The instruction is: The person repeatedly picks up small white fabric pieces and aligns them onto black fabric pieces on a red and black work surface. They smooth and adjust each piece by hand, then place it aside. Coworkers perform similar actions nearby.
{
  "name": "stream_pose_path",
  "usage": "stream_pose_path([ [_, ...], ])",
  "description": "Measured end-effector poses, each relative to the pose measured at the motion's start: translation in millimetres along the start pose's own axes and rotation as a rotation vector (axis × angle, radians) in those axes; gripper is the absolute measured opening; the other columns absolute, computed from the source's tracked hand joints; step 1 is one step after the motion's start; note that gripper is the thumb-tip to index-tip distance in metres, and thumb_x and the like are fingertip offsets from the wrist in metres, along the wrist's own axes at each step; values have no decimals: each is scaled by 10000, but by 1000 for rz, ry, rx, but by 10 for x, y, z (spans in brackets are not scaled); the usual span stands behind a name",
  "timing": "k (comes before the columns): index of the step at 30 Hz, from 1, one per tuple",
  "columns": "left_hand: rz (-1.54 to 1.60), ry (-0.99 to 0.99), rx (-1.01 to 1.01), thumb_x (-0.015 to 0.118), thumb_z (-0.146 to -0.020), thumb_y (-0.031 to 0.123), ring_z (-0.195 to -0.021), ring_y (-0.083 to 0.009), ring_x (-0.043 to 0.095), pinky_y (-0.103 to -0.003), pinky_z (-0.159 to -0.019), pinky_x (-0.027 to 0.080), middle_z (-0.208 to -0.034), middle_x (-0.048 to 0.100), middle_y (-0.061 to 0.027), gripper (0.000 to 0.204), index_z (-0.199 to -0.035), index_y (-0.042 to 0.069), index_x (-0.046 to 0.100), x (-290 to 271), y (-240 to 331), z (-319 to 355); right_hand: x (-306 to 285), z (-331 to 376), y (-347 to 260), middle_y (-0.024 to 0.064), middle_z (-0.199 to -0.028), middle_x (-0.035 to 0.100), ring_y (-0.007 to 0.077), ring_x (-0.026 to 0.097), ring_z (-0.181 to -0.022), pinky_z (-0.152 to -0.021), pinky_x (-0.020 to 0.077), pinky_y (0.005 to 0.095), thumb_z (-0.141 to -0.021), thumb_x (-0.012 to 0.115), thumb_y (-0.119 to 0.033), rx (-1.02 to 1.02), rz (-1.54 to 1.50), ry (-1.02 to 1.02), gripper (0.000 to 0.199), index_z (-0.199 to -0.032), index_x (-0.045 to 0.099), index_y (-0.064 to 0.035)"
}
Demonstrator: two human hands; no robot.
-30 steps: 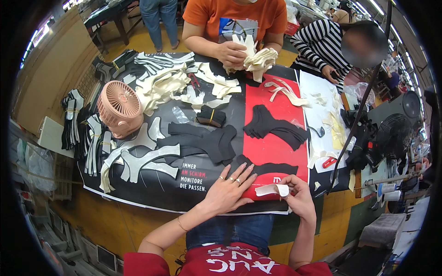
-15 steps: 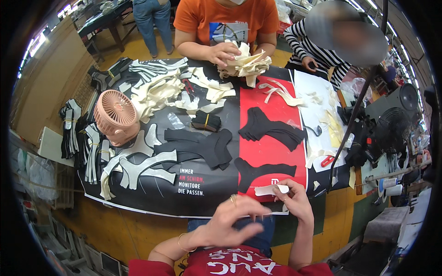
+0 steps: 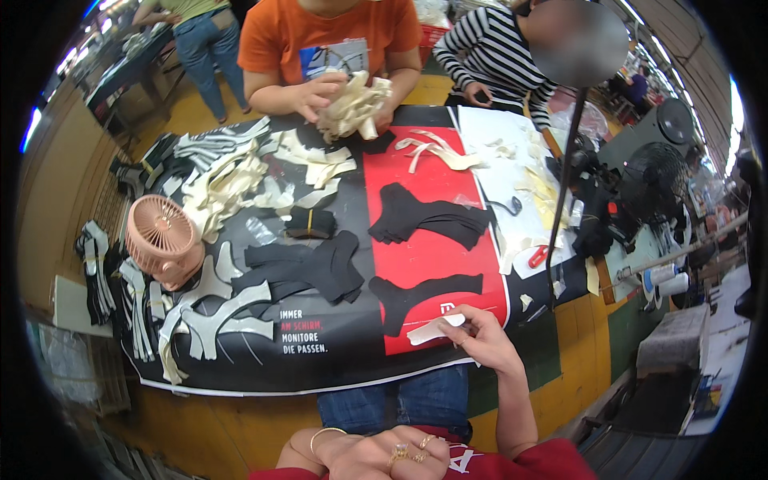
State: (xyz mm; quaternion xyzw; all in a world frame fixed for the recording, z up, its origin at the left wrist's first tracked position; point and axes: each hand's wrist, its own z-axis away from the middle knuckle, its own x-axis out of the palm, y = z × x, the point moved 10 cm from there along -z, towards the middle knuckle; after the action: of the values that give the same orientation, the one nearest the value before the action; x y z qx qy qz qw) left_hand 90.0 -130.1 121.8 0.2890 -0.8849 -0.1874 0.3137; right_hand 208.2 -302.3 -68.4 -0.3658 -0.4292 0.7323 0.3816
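Between the thumb and fingers of my right hand [image 3: 484,340] is one end of a small white fabric piece [image 3: 436,329]. The piece reaches left over the table's front edge, beside a dark fabric cutout [image 3: 416,296] lying on the red area. My left hand [image 3: 392,454] is low against my red shirt, back upward, with rings showing. Its fingers are curled, and what they hold, if anything, is hidden. Farther back on the red area lies a stack of black cutouts [image 3: 432,220]. Left of it are more black cutouts [image 3: 308,264] and grey-white Y-shaped pieces [image 3: 232,320].
A pink fan [image 3: 164,240] stands at the left among banded bundles [image 3: 96,268]. Cream fabric [image 3: 224,188] is heaped behind it. Across the table, a person in orange [image 3: 328,40] holds cream pieces [image 3: 356,108]; another wears stripes [image 3: 488,52]. A dark pole [image 3: 566,192] rises at the right.
My left hand has drawn down from the table's front edge to my shirt, and its fingers have curled. My right hand still holds the white piece. The view has shifted.
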Motion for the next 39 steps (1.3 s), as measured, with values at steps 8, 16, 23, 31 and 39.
stream_pose_path([
  [8,126,-63,-74,589,-981,283,-475,-248,534,-458,-658,483,-607,582,-114,275,-762,117,585,91,-89,-20,50,-56,-8,-4,-741,570,48,462,-683,-603,397,255,-957,682,-173,-145,16,-16,212,-1024,650,25],
  [16,-175,80,-212,623,-809,20,-560,-218,563,-383,-640,471,-678,614,-55,106,-762,99,570,-80,-201,-94,11,-70,83,14,-771,596,57,497,-722,-645,432,257,-948,695,-184,-165,15,-5,218,-1013,652,20],
  [23,-1530,82,-343,770,-748,26,-816,-234,589,-373,-753,427,-948,599,-49,305,-1038,96,707,-706,-756,548,-156,-159,-195,-7,-935,659,59,602,-903,-813,493,243,-936,709,-105,-172,86,-31,154,-1041,644,-12],
  [31,-1834,149,-455,739,-823,155,-972,-201,543,-377,-919,370,-1079,582,-30,318,-1136,116,694,-998,-901,1113,233,-559,-579,24,-860,659,74,590,-811,-726,473,256,-938,663,-85,-256,394,-216,122,-1016,645,7],
  [39,-1941,57,-481,751,-812,233,-1036,-219,524,-406,-972,369,-1156,596,-29,366,-1167,154,701,-1150,-971,1111,388,-731,-494,41,-875,694,93,615,-832,-722,492,267,-938,660,-70,-205,442,-295,112,-1020,670,7],
])
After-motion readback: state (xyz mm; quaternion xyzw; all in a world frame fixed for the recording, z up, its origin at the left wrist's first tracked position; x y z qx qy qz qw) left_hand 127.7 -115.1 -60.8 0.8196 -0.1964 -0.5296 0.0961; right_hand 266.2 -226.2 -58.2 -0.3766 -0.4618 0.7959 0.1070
